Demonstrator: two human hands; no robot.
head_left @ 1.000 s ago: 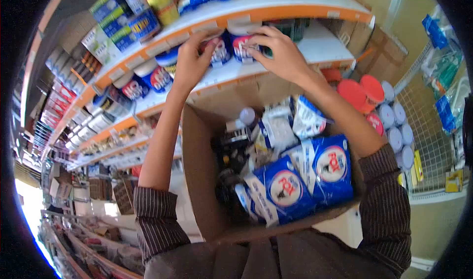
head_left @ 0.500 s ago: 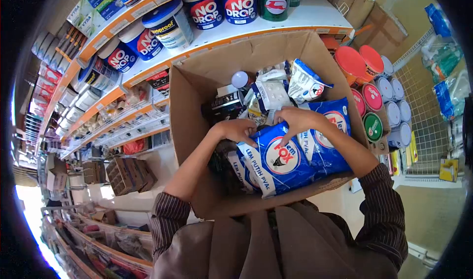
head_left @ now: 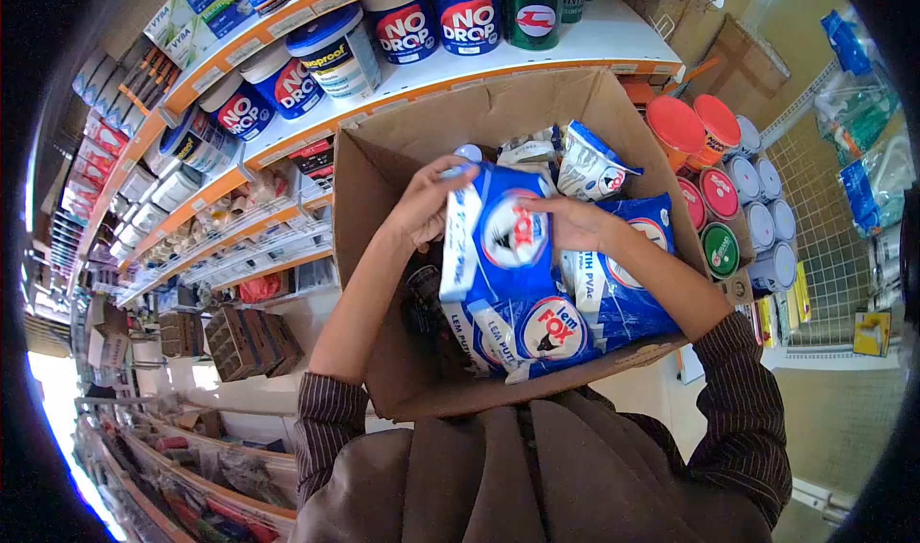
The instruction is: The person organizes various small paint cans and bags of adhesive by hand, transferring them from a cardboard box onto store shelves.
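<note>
Shop shelving fills my view — nearest, the cardboard box [head_left: 383,351] of glue pouches; above it my left hand [head_left: 422,206] and right hand [head_left: 573,225] grip a blue Fox pouch [head_left: 500,241] upright; beyond, No Drop buckets [head_left: 436,21] line the shelf [head_left: 613,40].

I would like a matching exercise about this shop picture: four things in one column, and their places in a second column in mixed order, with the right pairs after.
Things:
1. blue Fox bag
2. NO DROP bucket
3. orange lids
4. cardboard box

Places:
a. on the white shelf above the box
b. stacked to the right of the box
c. lifted between left hand and right hand
d. in front of the person, full of bags

Pairs: 1-c, 2-a, 3-b, 4-d
</note>
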